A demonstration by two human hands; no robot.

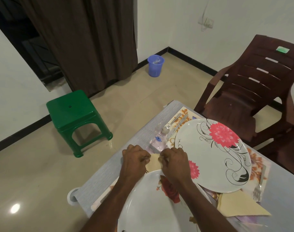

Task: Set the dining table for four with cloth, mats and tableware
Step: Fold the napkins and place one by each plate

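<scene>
A pale yellow napkin (pixel 154 162) lies on the grey tablecloth (pixel 109 169) beyond the near plate (pixel 148 203). My left hand (pixel 134 158) pinches its left edge and my right hand (pixel 173 159) pinches its right edge, fingers curled. Just beyond stands a clear glass (pixel 157 143). A larger plate with pink flowers (pixel 213 154) sits on a floral mat (pixel 184 113), with a knife and spoon (pixel 172 125) to its left and a fork (pixel 260 185) to its right. A second folded yellow napkin (pixel 238 206) lies at the near right.
A brown plastic chair (pixel 253 91) stands at the table's far right side. A green stool (pixel 75 118) is on the floor to the left, a blue bucket (pixel 155 65) in the corner by the brown curtain (pixel 86 39).
</scene>
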